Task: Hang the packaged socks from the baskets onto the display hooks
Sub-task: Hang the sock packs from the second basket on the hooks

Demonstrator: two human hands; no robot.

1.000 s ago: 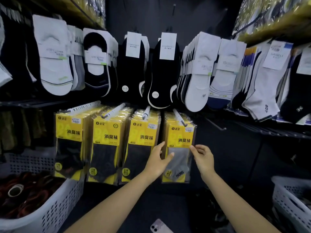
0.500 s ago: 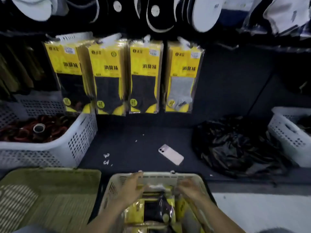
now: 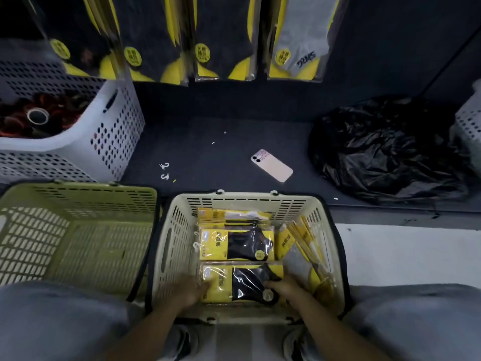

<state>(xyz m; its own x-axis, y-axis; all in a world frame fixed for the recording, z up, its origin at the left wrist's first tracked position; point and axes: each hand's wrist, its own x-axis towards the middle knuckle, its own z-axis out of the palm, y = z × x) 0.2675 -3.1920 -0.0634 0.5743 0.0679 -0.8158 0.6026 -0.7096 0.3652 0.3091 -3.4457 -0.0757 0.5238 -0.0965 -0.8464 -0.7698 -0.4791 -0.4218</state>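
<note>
Straight below me stands a cream basket (image 3: 244,198) holding several yellow sock packs. The nearest pack (image 3: 242,282) lies flat with a black sock showing through the film. My left hand (image 3: 187,293) grips its left end and my right hand (image 3: 283,287) grips its right end, fingers curled over the sock. A second flat pack (image 3: 242,243) lies just beyond it, and more packs (image 3: 309,243) lean on edge along the basket's right wall. Rows of hung yellow packs (image 3: 223,48) fill the top of the view; their hooks are out of frame.
An empty green basket (image 3: 78,194) sits left of the cream one. A white perforated basket (image 3: 112,131) of dark reddish items stands at the far left. On the dark shelf lie a pink phone (image 3: 272,165), loose white hooks (image 3: 164,170) and a black plastic bag (image 3: 385,149). Another white basket (image 3: 468,121) is at the right edge.
My hands left the hung grey-sock pack and dropped into the cream basket. My view swung down from the display to the basket, and both hands now hold the nearest pack.
</note>
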